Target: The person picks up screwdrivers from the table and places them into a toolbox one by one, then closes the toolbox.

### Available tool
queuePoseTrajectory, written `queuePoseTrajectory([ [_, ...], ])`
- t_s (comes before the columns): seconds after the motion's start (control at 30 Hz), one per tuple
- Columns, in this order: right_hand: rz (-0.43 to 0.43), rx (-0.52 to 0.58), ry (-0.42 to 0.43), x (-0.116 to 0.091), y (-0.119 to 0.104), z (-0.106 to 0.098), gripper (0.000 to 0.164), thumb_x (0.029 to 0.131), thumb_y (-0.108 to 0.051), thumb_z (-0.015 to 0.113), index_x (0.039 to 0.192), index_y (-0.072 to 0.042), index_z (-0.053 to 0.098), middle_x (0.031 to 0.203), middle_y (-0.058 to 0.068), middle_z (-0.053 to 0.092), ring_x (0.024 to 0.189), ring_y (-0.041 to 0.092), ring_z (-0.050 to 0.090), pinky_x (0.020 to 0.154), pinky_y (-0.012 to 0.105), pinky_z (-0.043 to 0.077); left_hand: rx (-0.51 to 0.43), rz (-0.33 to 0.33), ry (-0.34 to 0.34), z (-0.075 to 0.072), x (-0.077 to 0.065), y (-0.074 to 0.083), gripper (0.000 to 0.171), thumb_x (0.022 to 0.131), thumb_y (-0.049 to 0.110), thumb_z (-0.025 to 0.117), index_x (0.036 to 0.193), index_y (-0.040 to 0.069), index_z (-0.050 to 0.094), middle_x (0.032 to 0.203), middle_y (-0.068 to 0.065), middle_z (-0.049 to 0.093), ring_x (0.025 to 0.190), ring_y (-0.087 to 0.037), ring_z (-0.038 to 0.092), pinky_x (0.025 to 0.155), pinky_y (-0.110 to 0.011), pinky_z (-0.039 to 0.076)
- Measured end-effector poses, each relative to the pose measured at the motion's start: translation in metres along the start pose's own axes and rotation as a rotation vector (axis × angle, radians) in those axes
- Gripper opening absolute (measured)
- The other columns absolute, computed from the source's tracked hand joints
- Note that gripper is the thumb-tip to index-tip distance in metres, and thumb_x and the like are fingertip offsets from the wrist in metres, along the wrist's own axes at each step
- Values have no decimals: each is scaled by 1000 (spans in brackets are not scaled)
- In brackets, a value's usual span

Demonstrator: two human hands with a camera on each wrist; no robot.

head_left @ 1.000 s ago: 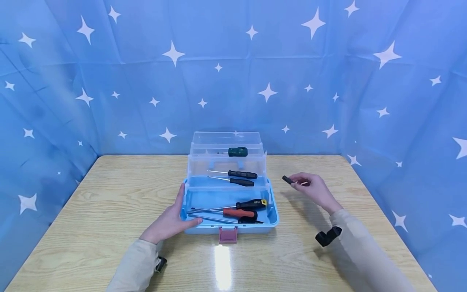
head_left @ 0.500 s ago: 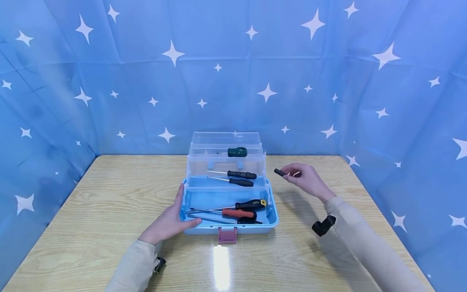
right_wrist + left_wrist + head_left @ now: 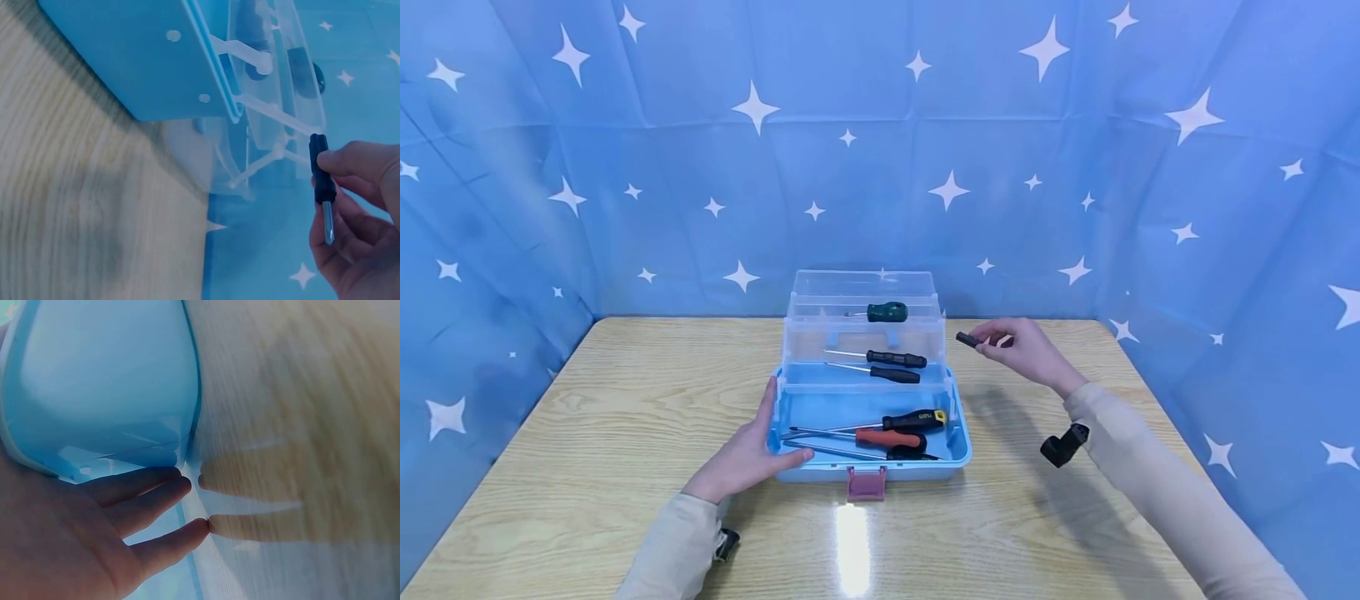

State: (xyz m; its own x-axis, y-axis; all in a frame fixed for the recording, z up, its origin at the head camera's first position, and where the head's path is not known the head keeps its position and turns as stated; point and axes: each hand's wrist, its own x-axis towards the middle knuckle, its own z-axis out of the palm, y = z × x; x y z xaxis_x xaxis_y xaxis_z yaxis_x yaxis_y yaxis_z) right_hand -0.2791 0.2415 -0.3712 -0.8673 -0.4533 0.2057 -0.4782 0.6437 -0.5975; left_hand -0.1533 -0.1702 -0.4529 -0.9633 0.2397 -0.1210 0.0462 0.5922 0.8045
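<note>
A light-blue toolbox [image 3: 925,472] stands opened on the table, its clear trays [image 3: 808,342] fanned out behind. My left hand [image 3: 741,462] rests against its left end, thumb by the front rim; the left wrist view shows straight fingers [image 3: 153,506] beside the outer wall. At the box's right, above the table, my right hand [image 3: 1026,354] pinches a short screwdriver [image 3: 322,172] with a black handle and bare metal tip. A green-handled screwdriver [image 3: 887,312] lies in the upper tray, with two black-handled screwdrivers [image 3: 897,359] lower down.
In the bottom of the box lie a black-and-yellow screwdriver [image 3: 913,419], a red-and-black screwdriver [image 3: 883,437] and a black-handled screwdriver [image 3: 906,454]. A purplish latch [image 3: 867,484] hangs at the front. Behind the wooden table [image 3: 647,400] hangs a blue starry curtain [image 3: 865,183].
My right hand has moved left and towards the back of the table with the short screwdriver, nearer to the trays. The left hand has stayed at the toolbox.
</note>
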Motion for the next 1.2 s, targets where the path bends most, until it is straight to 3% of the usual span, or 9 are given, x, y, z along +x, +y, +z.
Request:
queuePoseTrajectory([
  [0.5,-52,-18,-59,24,-17,-7,19,91,-4,65,109,0,71,93,7,69,80,20,58,71,37,52,2,4,1,-1,-1,0,117,82,50,73,154,18,-14,154,-29,17,136,-48,27,104,-61,29],
  [1.2,70,43,-79,53,-17,-14,21,94,-10,64,112,-4,72,96,10,68,86,27,59,70,39,47,-5,4,-2,-2,-1,3,117,81,49,73,154,18,-13,155,-27,18,136,-47,28,105,-61,29],
])
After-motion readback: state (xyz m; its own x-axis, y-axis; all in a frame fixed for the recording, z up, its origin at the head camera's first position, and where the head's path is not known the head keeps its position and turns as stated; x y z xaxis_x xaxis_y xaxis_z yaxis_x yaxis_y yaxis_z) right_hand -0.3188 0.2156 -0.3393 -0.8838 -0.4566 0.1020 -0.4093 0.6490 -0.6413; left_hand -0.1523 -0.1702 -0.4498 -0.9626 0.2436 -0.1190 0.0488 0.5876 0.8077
